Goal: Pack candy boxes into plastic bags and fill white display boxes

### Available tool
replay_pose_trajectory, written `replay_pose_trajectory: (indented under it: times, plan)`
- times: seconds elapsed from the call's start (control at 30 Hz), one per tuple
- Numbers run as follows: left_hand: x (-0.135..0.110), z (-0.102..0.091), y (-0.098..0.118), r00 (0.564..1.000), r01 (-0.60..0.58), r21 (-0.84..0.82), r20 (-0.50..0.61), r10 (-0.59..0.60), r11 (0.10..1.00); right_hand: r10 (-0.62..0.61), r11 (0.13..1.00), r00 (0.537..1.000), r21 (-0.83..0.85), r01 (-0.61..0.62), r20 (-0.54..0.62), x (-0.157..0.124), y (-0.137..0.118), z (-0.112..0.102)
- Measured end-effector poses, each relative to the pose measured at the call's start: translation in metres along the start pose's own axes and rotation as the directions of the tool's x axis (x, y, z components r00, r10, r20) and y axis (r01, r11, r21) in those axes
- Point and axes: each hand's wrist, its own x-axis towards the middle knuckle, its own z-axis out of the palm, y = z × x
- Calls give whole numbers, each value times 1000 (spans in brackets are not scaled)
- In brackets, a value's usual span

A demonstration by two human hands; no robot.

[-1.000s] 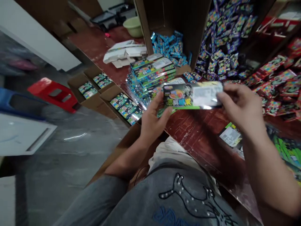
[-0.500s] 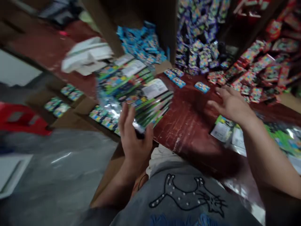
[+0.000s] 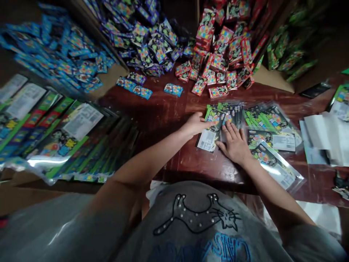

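My left hand (image 3: 195, 125) grips the left side of a flat printed plastic pouch (image 3: 207, 140), thumb on top. The pouch is black and green with a white label panel at its near end. Fingers spread, my right hand (image 3: 235, 142) lies flat on the pouches just to the right, pressing on them. Beneath and behind it is a stack of similar pouches (image 3: 237, 111), partly hidden by the hand. More printed pouches (image 3: 275, 160) lie fanned out to the right of this hand.
Small packets lie heaped at the back: blue (image 3: 73, 54), purple (image 3: 152, 43), red (image 3: 223, 47) and green (image 3: 291, 54). A few blue packets (image 3: 173, 89) lie on the red-brown table (image 3: 180, 160). Rows of filled pouches (image 3: 68, 138) stand at left; white papers (image 3: 321, 134) are at right.
The view has swung to the right. My left hand has left the filled pouches at left and now holds a flat pouch; my right hand has come down onto the pouches beside it.
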Motion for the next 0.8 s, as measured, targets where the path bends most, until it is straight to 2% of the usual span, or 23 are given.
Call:
replay_pose_trajectory:
  times: [0.07, 0.13, 0.2, 0.27, 0.33, 0.4, 0.47, 0.6, 0.67, 0.73, 0.8]
  plan:
    - [-4, -1, -3, 998, -32, 131, 56, 25, 991, -48, 997, 998, 56, 49, -28, 0, 7, -5]
    - [-16, 2, -9, 993, -98, 251, 83, 80, 963, -113, 985, 986, 120, 128, -123, 4, 10, -16]
    - [-33, 6, -14, 976, -210, 381, 138, 169, 900, -175, 963, 954, 161, 218, -245, 13, 10, -33]
    - [-49, 10, -14, 951, -301, 467, 208, 227, 831, -227, 940, 923, 177, 291, -310, 24, 6, -52]
    - [-61, 9, -9, 951, -306, 474, 192, 242, 826, -212, 934, 916, 207, 293, -340, 35, 1, -69]
    - [-69, 5, -3, 960, -278, 455, 109, 257, 846, -151, 934, 922, 255, 251, -357, 44, -4, -79]
    - [-74, -2, 2, 960, -268, 435, 46, 276, 859, -127, 925, 934, 299, 233, -333, 52, -7, -83]
    - [-83, -16, 1, 963, -249, 439, 17, 270, 863, -184, 901, 949, 342, 267, -255, 63, -12, -81]
    - [-87, -24, -4, 969, -220, 451, 0, 246, 865, -251, 896, 949, 326, 302, -192, 66, -13, -86]
    - [-92, -31, -11, 974, -208, 400, 0, 227, 893, -390, 850, 918, 354, 390, -75, 67, -15, -96]
    - [-96, -39, -20, 980, -193, 222, 93, 176, 956, -548, 750, 835, 474, 461, 55, 68, -16, -109]
